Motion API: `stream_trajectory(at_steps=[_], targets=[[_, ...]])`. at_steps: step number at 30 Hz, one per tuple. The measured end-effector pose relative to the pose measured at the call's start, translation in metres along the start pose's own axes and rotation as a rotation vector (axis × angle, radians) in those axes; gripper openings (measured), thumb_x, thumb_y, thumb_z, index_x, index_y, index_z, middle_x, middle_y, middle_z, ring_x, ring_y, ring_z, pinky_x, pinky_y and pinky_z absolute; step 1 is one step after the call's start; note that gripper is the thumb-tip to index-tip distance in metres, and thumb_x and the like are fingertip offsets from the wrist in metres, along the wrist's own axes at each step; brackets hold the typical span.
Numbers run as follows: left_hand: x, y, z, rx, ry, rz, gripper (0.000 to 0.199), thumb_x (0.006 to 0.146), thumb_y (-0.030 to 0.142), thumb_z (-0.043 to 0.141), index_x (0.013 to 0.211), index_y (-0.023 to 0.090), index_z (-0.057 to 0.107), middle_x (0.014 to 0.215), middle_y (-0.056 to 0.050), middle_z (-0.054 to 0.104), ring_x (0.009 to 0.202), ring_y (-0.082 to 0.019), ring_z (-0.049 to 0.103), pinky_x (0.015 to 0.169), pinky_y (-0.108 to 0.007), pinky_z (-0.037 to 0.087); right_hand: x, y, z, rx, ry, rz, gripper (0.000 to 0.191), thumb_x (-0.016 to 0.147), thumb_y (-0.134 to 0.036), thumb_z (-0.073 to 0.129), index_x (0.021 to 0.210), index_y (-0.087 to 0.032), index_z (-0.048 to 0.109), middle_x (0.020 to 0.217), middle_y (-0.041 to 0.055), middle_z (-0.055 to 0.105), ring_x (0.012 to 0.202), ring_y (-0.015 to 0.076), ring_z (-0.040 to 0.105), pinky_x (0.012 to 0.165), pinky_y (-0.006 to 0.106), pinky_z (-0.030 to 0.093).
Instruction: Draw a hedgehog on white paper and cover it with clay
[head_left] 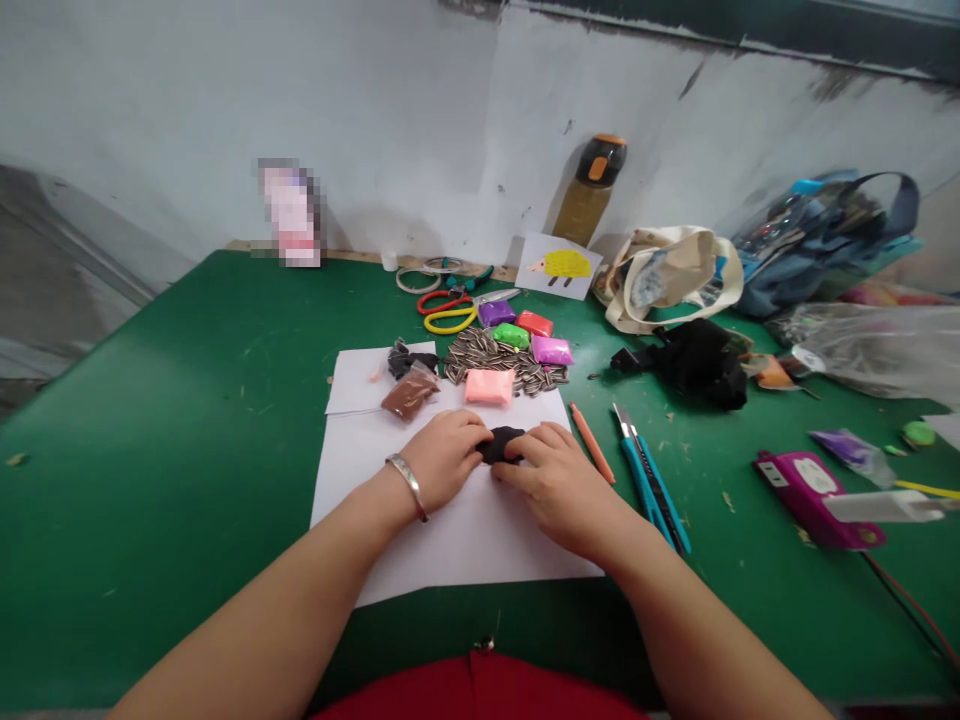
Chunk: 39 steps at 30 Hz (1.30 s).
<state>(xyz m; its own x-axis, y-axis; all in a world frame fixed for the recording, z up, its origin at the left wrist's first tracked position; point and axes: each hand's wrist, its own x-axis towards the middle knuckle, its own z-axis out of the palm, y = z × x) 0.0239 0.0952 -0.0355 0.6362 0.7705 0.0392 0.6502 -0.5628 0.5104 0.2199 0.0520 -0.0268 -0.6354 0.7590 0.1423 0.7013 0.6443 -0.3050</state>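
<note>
A small black lump (501,444), soft-looking like clay, is held between both hands above the white paper (442,545). My left hand (442,455), with a silver bangle at the wrist, grips its left end with closed fingers. On the right end, the fingers of my right hand (551,480) are closed too. Just beyond the hands lie a brown clay packet (410,391), a peach packet (489,386) and a torn black wrapper (411,361). Behind them is a pile of striped seeds (480,352) with purple, green, red and pink packets around it.
Scissors (450,320) lie behind the seeds. Right of the paper are an orange pen (592,443) and a blue cutter (646,480). A hedgehog picture (559,267), a bottle (590,190) and bags (667,278) stand by the wall. A magenta device (817,500) sits at right.
</note>
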Motion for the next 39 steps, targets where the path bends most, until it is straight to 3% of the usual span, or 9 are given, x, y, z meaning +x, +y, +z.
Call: stream_trajectory(at_steps=[5, 9, 17, 33, 39], targets=[[0.001, -0.003, -0.001, -0.025, -0.008, 0.031, 0.022, 0.081, 0.008, 0.051, 0.096, 0.015, 0.066, 0.102, -0.008, 0.064, 0.095, -0.020, 0.058, 0.090, -0.035, 0.045, -0.001, 0.003, -0.005, 0.119, 0.052, 0.021, 0.038, 0.083, -0.003, 0.047, 0.106, -0.024, 0.067, 0.103, 0.0047, 0.063, 0.094, 0.0207, 0.048, 0.086, 0.036, 0.037], [0.001, -0.006, -0.003, -0.053, -0.018, 0.052, 0.026, 0.083, 0.006, 0.047, 0.097, 0.015, 0.067, 0.103, -0.009, 0.064, 0.095, -0.019, 0.058, 0.090, -0.033, 0.045, -0.001, 0.003, -0.007, 0.159, 0.072, 0.059, 0.022, 0.086, -0.012, 0.051, 0.094, -0.022, 0.068, 0.093, 0.0046, 0.064, 0.089, 0.0202, 0.049, 0.082, 0.035, 0.038], [0.002, -0.009, -0.009, -0.088, -0.036, 0.037, 0.025, 0.087, 0.010, 0.043, 0.096, 0.016, 0.065, 0.094, -0.006, 0.066, 0.090, -0.018, 0.059, 0.084, -0.030, 0.047, 0.006, 0.001, 0.005, 0.113, 0.026, 0.134, 0.003, 0.084, -0.019, 0.060, 0.083, -0.018, 0.063, 0.090, 0.0046, 0.061, 0.087, 0.0200, 0.050, 0.080, 0.034, 0.035], [0.003, -0.007, -0.008, -0.072, -0.049, 0.042, 0.021, 0.084, 0.008, 0.047, 0.090, 0.015, 0.066, 0.093, -0.006, 0.065, 0.089, -0.019, 0.058, 0.083, -0.031, 0.046, 0.009, 0.005, 0.011, 0.070, 0.005, 0.155, 0.008, 0.086, -0.020, 0.059, 0.081, -0.019, 0.065, 0.087, 0.0032, 0.063, 0.088, 0.0194, 0.049, 0.080, 0.034, 0.033], [0.003, -0.009, -0.008, -0.092, -0.051, 0.042, 0.025, 0.085, 0.008, 0.045, 0.097, 0.016, 0.066, 0.096, -0.006, 0.065, 0.091, -0.018, 0.058, 0.085, -0.031, 0.046, 0.002, 0.012, 0.001, 0.152, 0.106, 0.109, 0.008, 0.086, -0.019, 0.060, 0.088, -0.021, 0.067, 0.090, 0.0026, 0.063, 0.086, 0.0172, 0.051, 0.081, 0.033, 0.035]])
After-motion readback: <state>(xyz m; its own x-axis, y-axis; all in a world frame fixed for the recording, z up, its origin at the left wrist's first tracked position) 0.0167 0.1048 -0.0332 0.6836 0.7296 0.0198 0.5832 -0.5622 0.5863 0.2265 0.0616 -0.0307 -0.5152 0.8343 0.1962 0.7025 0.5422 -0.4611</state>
